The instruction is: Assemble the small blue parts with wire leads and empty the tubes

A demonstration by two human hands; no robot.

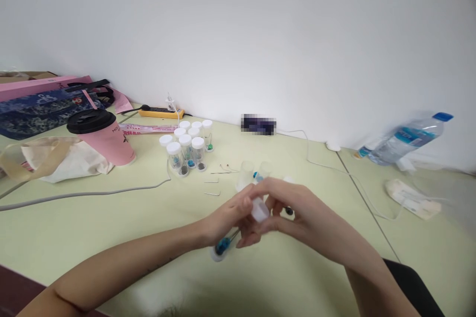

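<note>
My left hand (232, 218) is closed round a small clear vial (223, 246) that lies tilted, with a blue bead-like piece inside near its lower end. My right hand (293, 208) meets it from the right, fingers pinched on a small white cap (260, 210) at the vial's upper end. Both hands hover just above the pale green table (111, 228). Behind the hands stand two open clear vials (246, 174), and a small dark piece (289, 211) lies by my right fingers. Thin metal pins (219, 172) lie on the table beyond.
A cluster of white-capped vials (188, 146) stands at centre left. A pink cup with a black lid (102, 136), a cloth bag (55, 161), a grey cable (85, 193), a yellow power strip (161, 112) are left. A water bottle (407, 137) and a wrapped packet (409, 198) are right.
</note>
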